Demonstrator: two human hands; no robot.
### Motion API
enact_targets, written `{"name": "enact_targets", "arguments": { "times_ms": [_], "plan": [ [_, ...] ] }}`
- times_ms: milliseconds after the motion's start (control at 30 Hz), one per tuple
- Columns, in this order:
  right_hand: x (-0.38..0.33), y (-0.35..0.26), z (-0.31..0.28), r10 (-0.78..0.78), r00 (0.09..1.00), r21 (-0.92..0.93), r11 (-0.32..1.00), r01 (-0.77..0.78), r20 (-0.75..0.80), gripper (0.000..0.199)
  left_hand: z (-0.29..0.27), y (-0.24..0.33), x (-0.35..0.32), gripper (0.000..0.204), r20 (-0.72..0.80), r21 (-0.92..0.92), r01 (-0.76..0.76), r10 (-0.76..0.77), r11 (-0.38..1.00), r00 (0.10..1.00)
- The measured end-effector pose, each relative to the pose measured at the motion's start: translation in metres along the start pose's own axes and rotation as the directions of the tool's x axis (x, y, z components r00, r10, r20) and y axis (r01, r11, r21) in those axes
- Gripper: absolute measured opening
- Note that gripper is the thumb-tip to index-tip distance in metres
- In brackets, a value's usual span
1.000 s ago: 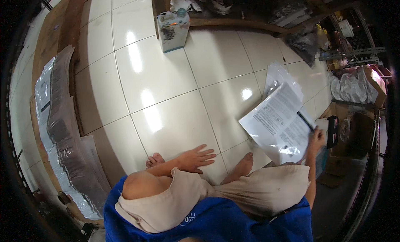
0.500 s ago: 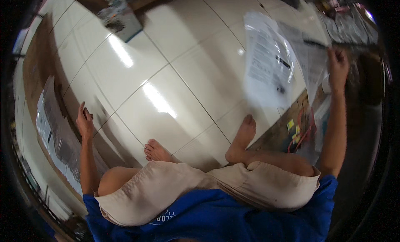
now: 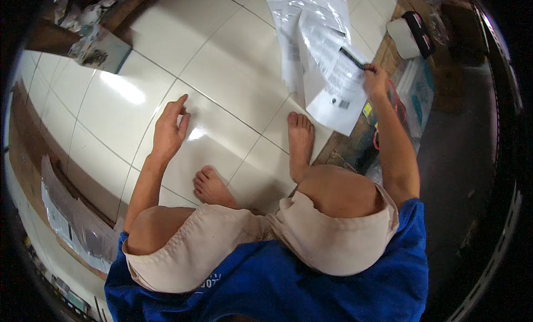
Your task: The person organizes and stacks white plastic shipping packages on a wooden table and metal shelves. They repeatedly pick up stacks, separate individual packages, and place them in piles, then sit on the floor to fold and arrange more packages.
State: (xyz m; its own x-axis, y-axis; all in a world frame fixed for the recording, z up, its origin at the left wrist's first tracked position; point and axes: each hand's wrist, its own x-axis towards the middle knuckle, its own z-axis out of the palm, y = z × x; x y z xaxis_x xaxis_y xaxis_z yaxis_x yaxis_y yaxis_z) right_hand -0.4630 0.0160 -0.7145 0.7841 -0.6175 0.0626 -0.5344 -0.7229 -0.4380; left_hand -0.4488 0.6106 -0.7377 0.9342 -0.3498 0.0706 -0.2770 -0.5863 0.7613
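Note:
My right hand (image 3: 377,79) pinches the edge of a printed plastic bag (image 3: 332,78), whitish and see-through, with black text, a dark bar and a barcode. This bag overlaps several similar plastic bags (image 3: 288,25) spread on the tiled floor ahead of my right foot. My left hand (image 3: 170,128) hovers above the floor, holding nothing, its thumb and forefinger apart. More printed plastic bags (image 3: 72,225) lie in a pile at the far left, away from both hands.
Pale tiles (image 3: 222,50) cover the floor between my bare feet and the bags. On the right a wooden board (image 3: 338,150) borders a clutter of clear plastic and red cord. A white and black item (image 3: 408,36) sits beyond it. A box-like block (image 3: 102,50) stands at upper left.
My right hand has come inward to the left with the bag, which now lies over the others. My left hand has moved forward and right. The view has shifted too.

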Motion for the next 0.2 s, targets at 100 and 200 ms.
{"name": "enact_targets", "arguments": {
  "times_ms": [100,200],
  "plan": [
    [0.006,0.017,0.06,-0.157,0.98,-0.078,0.983,0.167,0.119,0.017,-0.035,-0.017,-0.022,0.038,0.006,0.071,-0.012,0.012,0.997,1.0],
    [0.051,0.024,0.114,-0.159,0.944,-0.033,0.984,0.176,0.289,0.017,-0.066,-0.036,-0.066,0.037,-0.025,0.161,0.114,-0.111,0.98,0.994]
  ]
}}
